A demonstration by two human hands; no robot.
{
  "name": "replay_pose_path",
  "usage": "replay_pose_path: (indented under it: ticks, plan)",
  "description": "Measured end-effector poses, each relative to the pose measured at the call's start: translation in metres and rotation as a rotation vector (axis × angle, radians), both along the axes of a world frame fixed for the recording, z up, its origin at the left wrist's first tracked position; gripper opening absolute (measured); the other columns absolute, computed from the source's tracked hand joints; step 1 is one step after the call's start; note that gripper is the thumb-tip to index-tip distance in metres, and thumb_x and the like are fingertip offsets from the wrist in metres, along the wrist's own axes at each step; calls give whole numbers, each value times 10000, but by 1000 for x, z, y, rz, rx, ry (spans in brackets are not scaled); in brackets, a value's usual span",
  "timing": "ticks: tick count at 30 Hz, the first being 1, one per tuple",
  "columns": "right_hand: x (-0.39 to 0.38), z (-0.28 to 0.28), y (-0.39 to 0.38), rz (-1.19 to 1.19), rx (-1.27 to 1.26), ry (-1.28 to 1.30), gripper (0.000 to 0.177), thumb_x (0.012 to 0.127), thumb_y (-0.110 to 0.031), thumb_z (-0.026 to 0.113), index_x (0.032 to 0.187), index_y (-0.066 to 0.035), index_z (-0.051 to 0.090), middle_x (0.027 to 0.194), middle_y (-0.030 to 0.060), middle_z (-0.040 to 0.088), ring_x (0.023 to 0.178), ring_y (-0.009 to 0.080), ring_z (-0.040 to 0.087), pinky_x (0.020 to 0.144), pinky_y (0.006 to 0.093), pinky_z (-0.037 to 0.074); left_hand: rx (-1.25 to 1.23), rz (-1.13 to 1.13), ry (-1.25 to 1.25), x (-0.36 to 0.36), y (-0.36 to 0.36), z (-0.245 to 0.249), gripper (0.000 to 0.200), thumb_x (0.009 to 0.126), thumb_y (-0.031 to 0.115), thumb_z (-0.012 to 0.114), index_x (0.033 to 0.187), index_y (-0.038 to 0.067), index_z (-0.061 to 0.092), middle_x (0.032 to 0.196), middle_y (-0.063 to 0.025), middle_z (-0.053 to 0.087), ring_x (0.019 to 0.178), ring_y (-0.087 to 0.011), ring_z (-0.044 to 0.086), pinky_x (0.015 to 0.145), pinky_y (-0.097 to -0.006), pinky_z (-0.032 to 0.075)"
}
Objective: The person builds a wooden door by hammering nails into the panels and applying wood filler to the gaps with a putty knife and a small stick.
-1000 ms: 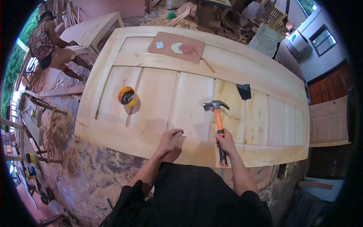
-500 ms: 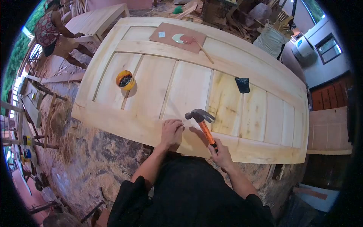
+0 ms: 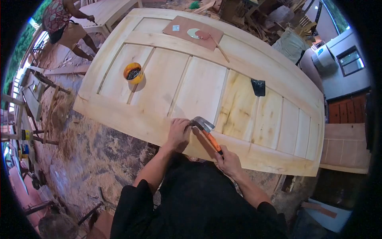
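My right hand (image 3: 229,161) grips the lower end of a claw hammer (image 3: 212,139) with an orange and black handle. Its metal head is down beside the fingers of my left hand (image 3: 178,135). Those fingers are pinched together near the front rail of a large pale wooden panelled door (image 3: 153,129); anything between them is hidden from me. Farther up the door stands a small yellow cup (image 3: 128,70) holding dark nails. A black flat piece (image 3: 258,87) lies on the panels to the right.
A thin brown board (image 3: 179,35) with pinkish paste and a wooden stick (image 3: 221,52) rests at the door's far side. Sawdust covers the floor (image 3: 91,151) at left. Another person (image 3: 67,24) stands by a wooden table (image 3: 105,12). A sack (image 3: 288,44) sits behind.
The hammer head has come down and left, close to my left fingers. My left hand stays almost in place. The view has shifted slightly, and the other person's arm has moved.
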State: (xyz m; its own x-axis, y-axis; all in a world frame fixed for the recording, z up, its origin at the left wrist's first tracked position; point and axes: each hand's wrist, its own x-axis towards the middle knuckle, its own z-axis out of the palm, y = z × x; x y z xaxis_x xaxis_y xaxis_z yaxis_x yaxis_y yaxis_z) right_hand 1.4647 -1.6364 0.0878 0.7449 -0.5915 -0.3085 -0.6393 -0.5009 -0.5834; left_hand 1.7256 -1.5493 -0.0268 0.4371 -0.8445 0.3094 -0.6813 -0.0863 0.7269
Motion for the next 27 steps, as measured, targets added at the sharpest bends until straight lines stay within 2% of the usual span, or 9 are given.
replay_pose_path:
  ticks: [4, 7, 12, 16, 18, 19, 22, 26, 27]
  plan:
    - [0, 3, -4, 44, -52, 59, 316, 1007, -322, 567, 1211, -90, 498, 845, 252, 676, 779, 478, 664, 666, 562, 518, 6, -6, -17, 1, 0, -6, 175, 845, 152, 693, 986, 48, 697, 1061, -110, 708, 1057, -302, 628, 980, -428, 409]
    - [1, 5, -2, 26, -55, 51, 314, 1008, -327, 561, 1201, -86, 501, 855, 255, 676, 798, 478, 664, 687, 562, 517, 44, 18, 14, -4, 2, 4, 142, 858, 145, 679, 982, 78, 695, 1046, -78, 696, 1053, -278, 616, 979, -428, 399]
    - [9, 10, -9, 38, -9, 75, 294, 998, -323, 578, 1147, -73, 535, 859, 253, 673, 802, 478, 664, 695, 553, 520, 44, -6, 14, 1, 0, -3, 168, 869, 140, 659, 1000, 43, 699, 1073, -119, 703, 1056, -317, 623, 989, -432, 408]
    - [12, 38, 6, -128, 13, -159, 288, 984, -309, 599, 1132, -66, 553, 839, 239, 670, 794, 471, 666, 698, 539, 528, 52, 79, 112, 4, 5, 16, 169, 868, 147, 642, 1007, 76, 705, 1081, -95, 689, 1071, -311, 609, 991, -425, 394]
    - [-3, 29, 16, -180, 53, -369, 293, 980, -302, 604, 1145, -65, 554, 830, 233, 669, 792, 467, 667, 703, 533, 530, 82, 169, -86, 14, 16, 27, 126, 874, 135, 631, 977, 101, 694, 1055, -65, 676, 1064, -291, 597, 976, -415, 388]
    - [-3, 14, 18, -151, -21, -440, 296, 976, -290, 612, 1155, -61, 556, 834, 228, 672, 789, 464, 665, 702, 533, 528, 95, 210, -192, 20, 19, 30, 107, 876, 129, 626, 962, 113, 689, 1042, -50, 669, 1061, -280, 592, 968, -410, 386]
    - [8, -22, -12, 48, -21, 109, 290, 975, -256, 620, 1180, -63, 550, 841, 226, 672, 776, 468, 659, 684, 534, 524, 96, 201, -192, 24, 19, 21, 108, 881, 133, 611, 955, 133, 690, 1034, -40, 651, 1065, -264, 578, 959, -411, 377]
    - [15, 6, -2, -84, -92, -192, 317, 988, -231, 599, 1261, -87, 527, 854, 242, 674, 772, 481, 649, 691, 553, 518, 119, 218, -189, 21, 19, 25, 104, 872, 152, 616, 946, 138, 688, 1019, -37, 649, 1059, -259, 579, 964, -413, 368]
    - [-1, -8, 6, -175, 39, -284, 337, 989, -236, 598, 1285, -93, 522, 856, 246, 673, 777, 484, 651, 694, 554, 519, 119, 225, -187, 21, 17, 24, 105, 871, 156, 617, 945, 138, 688, 1018, -36, 649, 1060, -258, 578, 964, -412, 366]
